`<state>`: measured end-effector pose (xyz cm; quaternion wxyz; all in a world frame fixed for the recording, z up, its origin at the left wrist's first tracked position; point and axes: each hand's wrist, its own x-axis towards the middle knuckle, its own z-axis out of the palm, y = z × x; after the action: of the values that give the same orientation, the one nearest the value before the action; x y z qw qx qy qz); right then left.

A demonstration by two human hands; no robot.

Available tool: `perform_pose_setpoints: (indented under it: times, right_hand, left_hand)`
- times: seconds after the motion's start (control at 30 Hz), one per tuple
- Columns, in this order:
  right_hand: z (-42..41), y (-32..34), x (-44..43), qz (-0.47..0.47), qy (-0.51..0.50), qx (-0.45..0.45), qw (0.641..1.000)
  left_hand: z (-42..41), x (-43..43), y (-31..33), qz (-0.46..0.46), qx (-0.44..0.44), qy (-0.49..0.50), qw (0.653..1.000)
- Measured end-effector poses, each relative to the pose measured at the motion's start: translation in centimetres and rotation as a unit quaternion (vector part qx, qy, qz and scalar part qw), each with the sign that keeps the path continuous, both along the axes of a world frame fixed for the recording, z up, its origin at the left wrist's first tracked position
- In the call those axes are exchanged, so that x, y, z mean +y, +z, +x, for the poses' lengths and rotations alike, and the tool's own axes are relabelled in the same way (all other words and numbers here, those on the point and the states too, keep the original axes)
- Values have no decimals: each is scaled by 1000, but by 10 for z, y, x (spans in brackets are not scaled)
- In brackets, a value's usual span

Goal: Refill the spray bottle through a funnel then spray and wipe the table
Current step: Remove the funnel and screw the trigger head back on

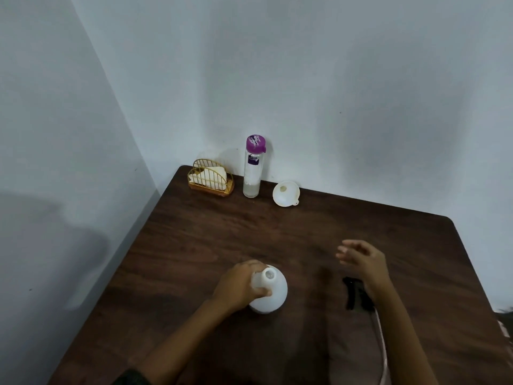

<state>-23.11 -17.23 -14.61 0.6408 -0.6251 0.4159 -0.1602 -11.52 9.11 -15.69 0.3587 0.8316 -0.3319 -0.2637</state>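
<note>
Nearest, on the right, the black trigger head (354, 294) is seen lying on the dark wooden table (222, 232), partly covered by the right forearm, with its pale dip tube (379, 326) trailing toward the near edge. It could be swept off the table if that arm is swung carelessly. To its left, the white spray bottle (273, 297) is stood upright with its mouth uncovered, and its neck is gripped by the left hand (238, 284), fingers and thumb curled round it. The right hand (363, 259) is held above the table beyond the trigger head, fingers loosely spread, with nothing in it. Farther back, near the wall, the white funnel (286, 193) is laid tilted, just right of a clear bottle with a purple cap (253, 168), which appears only partly filled. A gold wire napkin holder (211, 177) is set to the left of that. A reach for the funnel would pass near the tall, narrow bottle, which might be knocked over. If the funnel is seated crookedly or the pour is hurried, liquid may be spilled.
</note>
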Motion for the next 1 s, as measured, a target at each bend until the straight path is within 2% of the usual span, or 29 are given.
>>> perform_pose_setpoints:
  times: [0.17,0.27,0.33,0.47,0.53,0.6,0.73,0.8,0.87,0.93,1.0]
  right_hand:
    - [-74,-10,-2,-88,-82,104,987]
    - [-96,-24,-3,-152,-115,182,965]
    - [-98,-32,-7,-187,-93,242,947]
    - [-85,-51,-14,-167,26,360,918]
    - [-79,-61,-14,-200,35,410,889]
    - [-74,-59,-9,-229,16,420,878]
    - [-59,-24,2,-212,6,328,920]
    - [-48,6,4,-201,-23,248,947]
    - [-38,39,10,-165,-48,131,976]
    - [-27,71,19,-51,-55,-32,997]
    - [-19,95,30,70,-45,-169,982]
  left_hand:
    - [-2,0,4,3,-17,1,1000]
    - [-5,0,2,-4,-16,8,1000]
    - [-8,-1,2,-8,-21,10,1000]
    - [-11,-2,4,-15,-24,10,1000]
    - [-12,-3,5,-16,-23,10,1000]
    - [-13,-2,6,-12,-25,10,1000]
    - [-12,1,6,-9,-28,18,999]
    - [-11,-2,7,-8,-25,13,1000]
    - [-11,-3,7,-13,-26,10,1000]
    - [-11,-2,7,-17,-25,14,999]
    - [-12,0,4,-16,-25,13,999]
